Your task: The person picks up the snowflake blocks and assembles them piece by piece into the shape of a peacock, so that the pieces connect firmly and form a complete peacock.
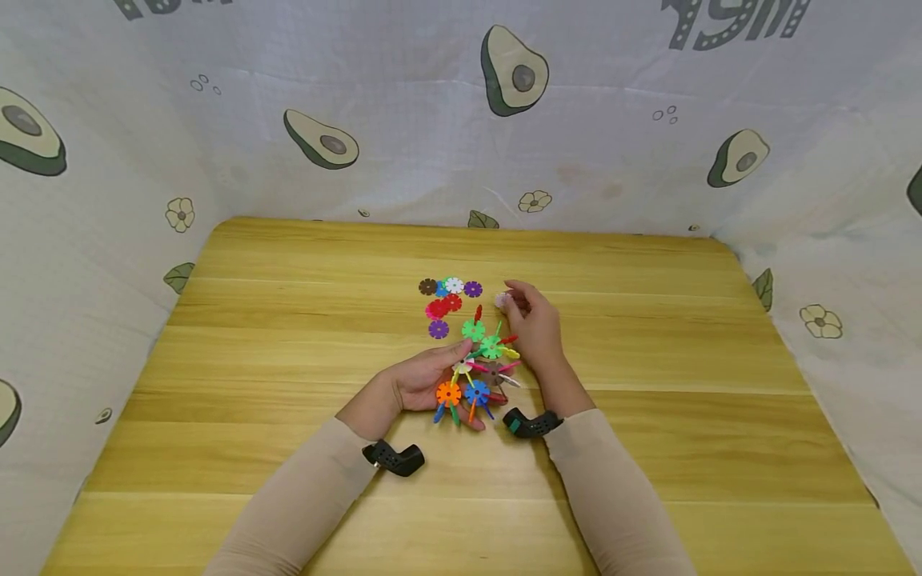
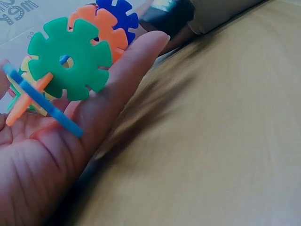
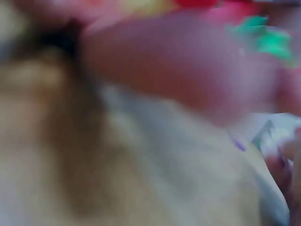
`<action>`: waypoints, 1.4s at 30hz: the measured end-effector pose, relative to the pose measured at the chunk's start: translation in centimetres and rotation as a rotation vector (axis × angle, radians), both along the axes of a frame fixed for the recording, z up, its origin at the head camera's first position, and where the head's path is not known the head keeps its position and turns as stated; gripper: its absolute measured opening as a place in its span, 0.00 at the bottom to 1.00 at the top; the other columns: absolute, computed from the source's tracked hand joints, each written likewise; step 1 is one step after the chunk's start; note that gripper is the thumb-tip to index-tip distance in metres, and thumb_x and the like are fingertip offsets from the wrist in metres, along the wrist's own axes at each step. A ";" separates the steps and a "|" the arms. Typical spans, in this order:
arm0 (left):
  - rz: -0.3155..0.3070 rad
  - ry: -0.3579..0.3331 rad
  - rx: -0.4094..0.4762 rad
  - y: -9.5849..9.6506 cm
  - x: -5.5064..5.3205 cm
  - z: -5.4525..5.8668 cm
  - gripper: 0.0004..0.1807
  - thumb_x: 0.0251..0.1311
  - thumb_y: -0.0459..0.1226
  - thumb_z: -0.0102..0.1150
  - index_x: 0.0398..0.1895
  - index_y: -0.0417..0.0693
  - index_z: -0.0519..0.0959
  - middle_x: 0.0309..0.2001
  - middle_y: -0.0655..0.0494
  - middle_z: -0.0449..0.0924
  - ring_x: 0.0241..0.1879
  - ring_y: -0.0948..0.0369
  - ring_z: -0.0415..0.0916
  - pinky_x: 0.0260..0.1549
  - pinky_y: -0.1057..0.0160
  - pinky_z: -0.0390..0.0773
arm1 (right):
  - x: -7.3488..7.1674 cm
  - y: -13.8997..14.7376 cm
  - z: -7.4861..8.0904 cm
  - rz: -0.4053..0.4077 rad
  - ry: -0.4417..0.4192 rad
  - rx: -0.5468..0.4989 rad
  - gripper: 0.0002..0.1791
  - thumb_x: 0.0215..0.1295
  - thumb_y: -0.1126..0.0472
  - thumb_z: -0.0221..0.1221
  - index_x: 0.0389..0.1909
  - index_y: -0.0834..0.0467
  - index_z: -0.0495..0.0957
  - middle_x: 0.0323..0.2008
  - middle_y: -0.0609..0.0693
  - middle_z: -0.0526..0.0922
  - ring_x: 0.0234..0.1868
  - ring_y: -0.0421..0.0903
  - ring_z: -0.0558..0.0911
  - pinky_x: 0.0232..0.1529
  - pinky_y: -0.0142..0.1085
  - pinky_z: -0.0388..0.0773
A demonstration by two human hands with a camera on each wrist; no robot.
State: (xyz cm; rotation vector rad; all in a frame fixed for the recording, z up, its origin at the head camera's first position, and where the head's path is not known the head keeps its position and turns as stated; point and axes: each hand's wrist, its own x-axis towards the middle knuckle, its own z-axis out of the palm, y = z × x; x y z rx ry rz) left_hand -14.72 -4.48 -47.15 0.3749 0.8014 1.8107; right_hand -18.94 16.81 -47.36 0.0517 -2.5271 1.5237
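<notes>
My left hand (image 1: 426,379) holds a many-coloured cluster of notched plastic discs joined at their slots, the thumb against it and fingers beneath. An orange disc (image 1: 448,394) and a blue disc (image 1: 477,392) stick out on its near side, and light green discs (image 1: 492,346) on its far side. Close up in the left wrist view, a green disc (image 2: 70,59) stands over the palm. Right of the cluster, my right hand (image 1: 536,332) pinches a pale disc (image 1: 501,300) between thumb and fingertips. The right wrist view is badly blurred.
Beyond the cluster, loose discs lie on the wooden table (image 1: 288,320): a brown disc (image 1: 428,286), a white disc (image 1: 454,285), red discs (image 1: 452,302), purple discs (image 1: 438,329) and others. A patterned cloth (image 1: 418,96) hangs behind and at both sides.
</notes>
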 end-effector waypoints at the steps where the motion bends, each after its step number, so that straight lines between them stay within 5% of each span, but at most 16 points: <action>1: 0.003 0.003 0.001 0.0 0.0 0.0 0.36 0.80 0.58 0.31 0.77 0.43 0.57 0.58 0.43 0.80 0.57 0.46 0.82 0.49 0.36 0.84 | 0.0 0.1 0.1 0.020 -0.030 -0.118 0.17 0.74 0.65 0.58 0.61 0.63 0.78 0.46 0.52 0.84 0.42 0.41 0.85 0.46 0.30 0.86; 5: 0.023 0.014 0.000 -0.1 0.0 0.0 0.38 0.79 0.59 0.30 0.77 0.40 0.57 0.65 0.31 0.75 0.59 0.46 0.81 0.50 0.36 0.84 | 0.2 0.3 0.4 0.145 -0.146 -0.514 0.11 0.72 0.67 0.60 0.52 0.63 0.81 0.38 0.44 0.84 0.35 0.37 0.87 0.39 0.28 0.86; 8: 0.045 0.021 -0.006 -0.1 -0.1 0.0 0.36 0.79 0.59 0.29 0.80 0.49 0.53 0.70 0.26 0.65 0.58 0.45 0.81 0.50 0.35 0.83 | 0.4 0.4 0.5 0.232 -0.185 -0.589 0.09 0.72 0.68 0.59 0.42 0.52 0.85 0.33 0.41 0.85 0.30 0.37 0.85 0.35 0.28 0.85; 12: 0.053 0.030 -0.012 -0.2 -0.1 0.0 0.35 0.78 0.60 0.27 0.82 0.57 0.49 0.71 0.29 0.64 0.58 0.44 0.81 0.52 0.32 0.80 | 0.6 0.5 0.5 0.315 -0.173 -0.618 0.18 0.73 0.70 0.57 0.37 0.42 0.86 0.32 0.39 0.86 0.30 0.36 0.84 0.35 0.27 0.85; 20: 0.066 -0.026 0.018 -0.2 0.0 0.2 0.35 0.78 0.60 0.29 0.83 0.59 0.47 0.64 0.42 0.73 0.57 0.47 0.82 0.51 0.33 0.81 | 0.6 0.6 0.3 0.411 -0.120 -0.643 0.18 0.74 0.70 0.56 0.40 0.43 0.87 0.36 0.39 0.89 0.34 0.35 0.86 0.37 0.26 0.85; 33: 0.027 -0.015 0.019 -0.1 -0.1 0.0 0.40 0.77 0.62 0.27 0.82 0.49 0.50 0.59 0.45 0.81 0.59 0.49 0.82 0.48 0.43 0.87 | 0.6 0.6 0.2 0.417 -0.005 -0.560 0.20 0.72 0.73 0.57 0.40 0.44 0.90 0.39 0.39 0.89 0.34 0.36 0.86 0.38 0.27 0.86; 42: 0.019 0.000 0.030 -0.2 0.0 0.0 0.39 0.77 0.62 0.25 0.82 0.51 0.48 0.58 0.45 0.81 0.57 0.49 0.82 0.46 0.46 0.88 | 0.7 0.8 0.2 0.459 -0.011 -0.549 0.23 0.72 0.77 0.53 0.40 0.49 0.91 0.39 0.38 0.89 0.37 0.36 0.86 0.40 0.27 0.85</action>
